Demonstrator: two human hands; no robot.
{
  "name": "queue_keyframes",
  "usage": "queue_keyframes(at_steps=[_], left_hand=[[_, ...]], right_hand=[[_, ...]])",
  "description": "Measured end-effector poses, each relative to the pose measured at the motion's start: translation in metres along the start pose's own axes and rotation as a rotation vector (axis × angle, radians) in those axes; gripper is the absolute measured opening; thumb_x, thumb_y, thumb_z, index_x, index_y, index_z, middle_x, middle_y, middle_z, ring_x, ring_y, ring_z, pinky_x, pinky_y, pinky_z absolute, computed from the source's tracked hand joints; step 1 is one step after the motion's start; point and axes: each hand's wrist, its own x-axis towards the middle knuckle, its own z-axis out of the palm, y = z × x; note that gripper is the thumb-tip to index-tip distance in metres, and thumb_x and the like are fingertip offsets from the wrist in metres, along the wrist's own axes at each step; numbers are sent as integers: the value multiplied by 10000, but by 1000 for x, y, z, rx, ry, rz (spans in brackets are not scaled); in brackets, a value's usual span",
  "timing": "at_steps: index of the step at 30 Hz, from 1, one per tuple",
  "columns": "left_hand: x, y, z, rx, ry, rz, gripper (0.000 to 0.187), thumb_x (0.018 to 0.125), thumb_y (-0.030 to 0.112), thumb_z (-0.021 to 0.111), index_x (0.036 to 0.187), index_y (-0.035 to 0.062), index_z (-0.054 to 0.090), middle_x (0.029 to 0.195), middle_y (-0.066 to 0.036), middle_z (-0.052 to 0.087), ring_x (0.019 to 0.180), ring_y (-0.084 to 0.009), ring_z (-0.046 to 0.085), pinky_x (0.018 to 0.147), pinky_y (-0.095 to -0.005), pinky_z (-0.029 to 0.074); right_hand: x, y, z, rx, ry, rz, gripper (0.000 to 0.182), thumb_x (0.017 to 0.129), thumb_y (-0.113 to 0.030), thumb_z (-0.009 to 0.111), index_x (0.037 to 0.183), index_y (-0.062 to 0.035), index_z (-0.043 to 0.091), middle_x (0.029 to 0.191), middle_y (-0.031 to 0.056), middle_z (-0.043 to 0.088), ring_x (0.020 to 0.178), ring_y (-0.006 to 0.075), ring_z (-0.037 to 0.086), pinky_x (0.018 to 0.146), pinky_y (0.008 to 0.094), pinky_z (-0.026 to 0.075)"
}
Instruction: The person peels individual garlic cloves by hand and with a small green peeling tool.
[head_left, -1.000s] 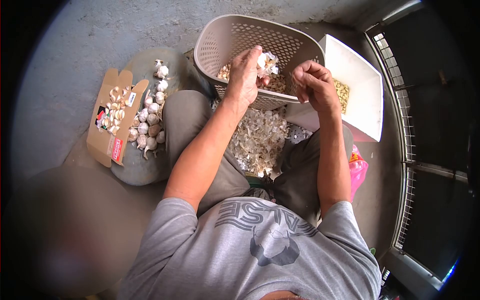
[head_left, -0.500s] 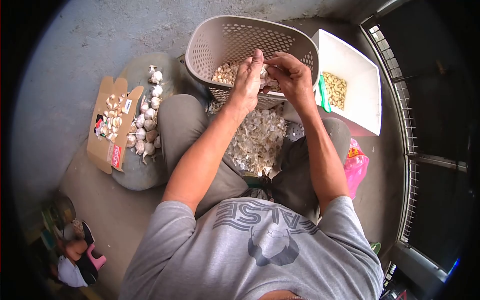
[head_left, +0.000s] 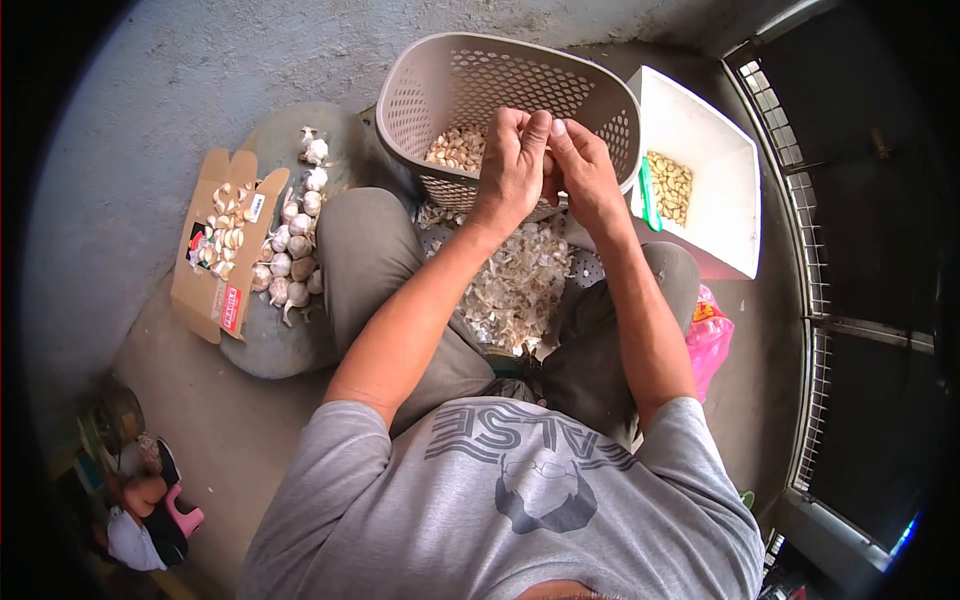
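Both hands meet over the front part of a grey-brown perforated basket (head_left: pixel 400 135), which has garlic cloves (head_left: pixel 458 149) inside. My left hand (head_left: pixel 513 170) is closed, its thumb pointing up and its fingers curled inward. Touching it from the right, my right hand (head_left: pixel 588 172) is closed too, thumb and fingers pinched together. What they hold is hidden between the fingers; in the earlier frame garlic showed there. Below the basket, between the legs, lies a heap of papery garlic skins (head_left: pixel 515 285).
Whole garlic bulbs (head_left: pixel 300 247) lie on a round surface at the left, beside a cardboard piece (head_left: pixel 200 290) bearing cloves. A white foam box (head_left: pixel 725 180) with peeled cloves and a green-handled tool (head_left: pixel 650 195) stands right. A pink bag (head_left: pixel 708 345) lies near the right knee.
My left hand has turned and its fingers have curled in. My right hand has closed against it, and the garlic seen between them before is now hidden.
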Motion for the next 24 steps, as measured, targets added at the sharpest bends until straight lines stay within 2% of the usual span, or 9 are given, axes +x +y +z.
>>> queue_keyframes(at_steps=[4,8,9,11,13,14,17,21,24], left_hand=[[3,-11,6,10,115,183,420,1088,435,502,920,51,471,744,26,453,664,-49,420,545,-262,412],[14,-19,6,13,301,119,491,1097,444,473,877,18,573,777,-38,593,713,-116,546,657,-295,480],[13,-7,-2,-60,248,-14,564,1093,500,438,902,0,614,812,-66,644,753,-145,595,693,-301,498],[18,-14,-4,-55,273,40,574,1094,513,419,905,7,613,779,-50,631,677,-134,597,596,-296,508],[19,-6,-6,-222,218,-25,569,1088,520,431,898,15,611,753,-45,629,596,-112,578,496,-270,476],[19,-3,-8,-306,190,-60,566,1085,523,436,895,19,610,740,-42,628,556,-101,568,446,-257,460],[17,2,-12,-401,115,-154,560,1071,536,462,883,30,611,704,-35,622,460,-74,524,344,-221,384],[19,-5,-10,-311,104,-109,566,1054,551,492,879,30,628,691,-29,618,445,-74,518,336,-223,376],[17,0,-8,-421,93,-246,556,1047,548,512,892,28,635,686,-32,616,453,-78,514,343,-227,379]], right_hand=[[4,7,4,-89,37,-100,395,1050,-342,622,811,-49,507,661,-23,503,567,48,476,467,236,386],[4,19,15,-92,67,-254,242,1043,-208,632,919,-21,542,708,-24,519,599,37,444,484,235,359],[4,19,18,-101,64,-304,213,1043,-191,628,947,-18,550,723,-20,526,603,39,447,485,235,359],[-1,14,13,-103,0,-174,142,1044,-135,604,1082,-3,565,798,2,581,621,57,492,516,237,401],[-4,0,10,21,-72,-65,163,1046,-142,604,1136,-11,566,824,12,620,640,60,528,536,223,416],[-5,-6,11,53,-75,-106,193,1042,-124,598,1171,14,558,881,65,676,676,103,622,557,241,483],[-4,-2,-5,62,-150,-42,212,1038,-116,598,1187,26,546,892,83,688,716,123,665,598,251,528],[-4,-4,5,-21,-68,-87,261,1037,-131,607,1195,63,532,854,118,702,678,120,657,540,264,514],[-5,-7,9,-101,-6,-109,263,1023,-108,632,1214,41,530,863,103,692,664,103,638,539,258,503]])
